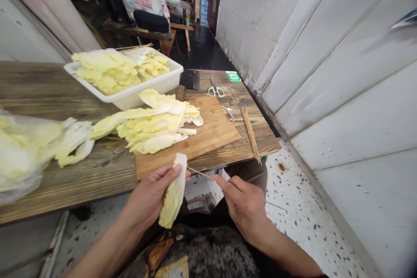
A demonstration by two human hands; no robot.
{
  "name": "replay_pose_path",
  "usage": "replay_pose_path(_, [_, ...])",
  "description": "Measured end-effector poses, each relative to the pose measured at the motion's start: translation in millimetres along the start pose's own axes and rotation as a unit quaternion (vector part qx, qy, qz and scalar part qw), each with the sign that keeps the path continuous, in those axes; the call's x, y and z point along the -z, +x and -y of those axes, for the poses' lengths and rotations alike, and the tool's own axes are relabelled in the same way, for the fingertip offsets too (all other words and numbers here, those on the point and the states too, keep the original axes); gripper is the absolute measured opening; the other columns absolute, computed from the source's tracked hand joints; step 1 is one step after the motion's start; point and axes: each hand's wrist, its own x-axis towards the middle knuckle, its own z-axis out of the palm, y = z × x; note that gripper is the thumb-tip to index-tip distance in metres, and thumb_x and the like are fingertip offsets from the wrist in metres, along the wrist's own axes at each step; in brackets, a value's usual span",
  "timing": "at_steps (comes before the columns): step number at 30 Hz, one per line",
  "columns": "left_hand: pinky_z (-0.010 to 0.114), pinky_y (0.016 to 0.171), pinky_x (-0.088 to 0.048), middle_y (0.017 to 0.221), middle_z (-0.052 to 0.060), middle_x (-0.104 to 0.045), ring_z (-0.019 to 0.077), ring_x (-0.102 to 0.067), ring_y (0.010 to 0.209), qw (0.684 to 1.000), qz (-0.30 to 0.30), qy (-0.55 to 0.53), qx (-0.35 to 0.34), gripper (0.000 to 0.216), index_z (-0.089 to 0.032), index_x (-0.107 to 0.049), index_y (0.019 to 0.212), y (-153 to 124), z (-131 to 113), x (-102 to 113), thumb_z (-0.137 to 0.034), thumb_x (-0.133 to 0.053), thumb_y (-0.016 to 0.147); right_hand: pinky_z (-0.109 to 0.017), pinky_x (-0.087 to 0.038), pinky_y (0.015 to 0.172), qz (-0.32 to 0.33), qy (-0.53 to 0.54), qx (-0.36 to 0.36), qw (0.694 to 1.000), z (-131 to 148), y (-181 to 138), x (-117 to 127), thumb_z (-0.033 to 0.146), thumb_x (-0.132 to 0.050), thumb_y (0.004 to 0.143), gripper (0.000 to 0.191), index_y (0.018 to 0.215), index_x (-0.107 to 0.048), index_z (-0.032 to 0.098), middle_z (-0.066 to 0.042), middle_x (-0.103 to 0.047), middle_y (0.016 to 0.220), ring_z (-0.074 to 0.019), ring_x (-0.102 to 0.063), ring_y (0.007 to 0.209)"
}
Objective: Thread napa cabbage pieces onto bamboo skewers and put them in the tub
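Observation:
My left hand (150, 193) is closed on a pale yellow-white napa cabbage leaf (176, 195), held upright just in front of the table edge. In my right hand (243, 202) a thin bamboo skewer (202, 173) is gripped, its shaft running left to the leaf's thick white end. Whether the tip has pierced the leaf is hidden. Beyond my hands, several cut cabbage leaves (156, 126) lie piled on a wooden cutting board (215, 128). A bundle of skewers (250, 132) rests to the right of the board.
A white plastic tub (150, 88) heaped with cabbage leaves stands behind the board. At the left lies a clear plastic bag (24, 182) with more cabbage. Scissors (215, 90), a cleaver (189, 79) and a green QR-code card (233, 77) are farther back. A white wall (325, 74) bounds the right.

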Motion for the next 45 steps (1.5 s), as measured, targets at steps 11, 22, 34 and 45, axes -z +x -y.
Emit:
replay_pose_path(11, [0.016,0.056,-0.05,0.071,0.006,-0.076,0.0111,-0.063,0.061,0.999,0.028,0.046,-0.006,0.054,-0.015,-0.078,0.074,3,-1,0,-0.047,-0.097,0.035,-0.026,-0.035,0.052,0.007,-0.014,-0.005,1.0,-1,1,3,0.012,-0.039,0.103,0.034,0.113,-0.072,0.016,0.001,-0.059,0.067,-0.0109,-0.054,0.054])
replay_pose_path(22, [0.016,0.054,-0.048,0.068,0.006,-0.075,0.0113,-0.061,0.059,0.998,0.033,0.05,-0.031,0.049,-0.015,-0.079,0.076,3,-1,-1,-0.046,-0.096,0.041,-0.025,-0.033,0.05,0.006,-0.008,-0.001,1.0,2,4,9,0.011,-0.04,0.103,0.032,0.114,-0.07,0.014,0.001,-0.057,0.066,-0.0107,-0.051,0.054])
replay_pose_path(34, [0.016,0.056,-0.048,0.069,0.006,-0.075,0.0112,-0.062,0.06,0.997,0.028,0.067,-0.037,0.053,-0.015,-0.078,0.074,0,2,-3,-0.05,-0.096,0.038,-0.027,-0.032,0.05,0.009,-0.01,-0.008,1.0,1,1,9,0.013,-0.037,0.104,0.035,0.113,-0.071,0.014,0.0,-0.057,0.066,-0.0113,-0.051,0.053])
replay_pose_path(45, [0.019,0.057,-0.049,0.069,0.006,-0.076,0.013,-0.063,0.06,0.995,0.028,0.087,-0.046,0.048,-0.017,-0.078,0.069,-4,1,-10,-0.049,-0.095,0.037,-0.026,-0.037,0.051,0.003,0.019,-0.011,1.0,3,2,11,0.01,-0.039,0.102,0.033,0.113,-0.069,0.01,-0.001,-0.058,0.067,-0.0124,-0.053,0.054])
